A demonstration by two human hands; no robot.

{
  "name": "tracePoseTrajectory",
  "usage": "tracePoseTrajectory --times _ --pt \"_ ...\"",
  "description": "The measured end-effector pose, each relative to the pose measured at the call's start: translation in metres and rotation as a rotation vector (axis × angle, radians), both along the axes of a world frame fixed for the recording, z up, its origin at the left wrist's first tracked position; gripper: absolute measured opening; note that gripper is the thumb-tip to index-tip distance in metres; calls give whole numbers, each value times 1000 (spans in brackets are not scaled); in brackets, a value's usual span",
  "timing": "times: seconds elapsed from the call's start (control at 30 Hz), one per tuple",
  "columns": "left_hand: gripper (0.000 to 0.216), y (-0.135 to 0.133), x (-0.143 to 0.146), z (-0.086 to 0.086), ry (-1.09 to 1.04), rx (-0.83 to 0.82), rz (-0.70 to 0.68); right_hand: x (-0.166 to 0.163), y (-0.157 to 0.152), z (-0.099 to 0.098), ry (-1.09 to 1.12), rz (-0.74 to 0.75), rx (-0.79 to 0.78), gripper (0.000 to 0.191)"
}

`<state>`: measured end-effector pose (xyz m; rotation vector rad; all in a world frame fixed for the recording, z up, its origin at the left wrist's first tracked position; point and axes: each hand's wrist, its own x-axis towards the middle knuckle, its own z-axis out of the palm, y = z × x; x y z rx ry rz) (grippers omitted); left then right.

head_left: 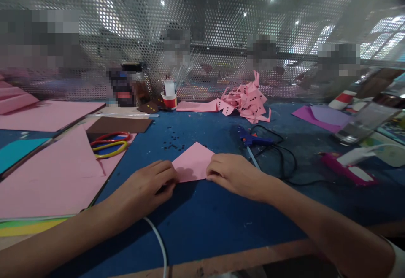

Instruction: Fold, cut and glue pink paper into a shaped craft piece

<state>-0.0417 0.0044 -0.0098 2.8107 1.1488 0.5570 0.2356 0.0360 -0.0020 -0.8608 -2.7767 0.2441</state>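
Note:
A folded piece of pink paper (195, 163), triangular with its point facing away from me, lies on the blue tabletop (202, 236). My left hand (155, 185) pinches its left corner, fingers curled together. At the right corner, my right hand (234, 172) grips the paper between thumb and fingers. The near edge of the paper runs straight between both hands. Small dark bits (174, 143) are scattered just beyond the left side of the paper.
Left are large pink sheets (47, 185) and scissors (110, 145) with red and yellow handles. A blue glue gun (256, 139) with its cord lies right of the paper. Behind stand a paper cup (169, 101) and a heap of pink cutouts (248, 101). A white cable (160, 240) crosses the front edge.

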Motion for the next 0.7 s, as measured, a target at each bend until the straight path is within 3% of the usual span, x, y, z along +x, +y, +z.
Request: tracePoseTrajectory --times 0.7 --pt "17 -4 -3 -2 127 9 61 0 0 3 -28 0 -18 19"
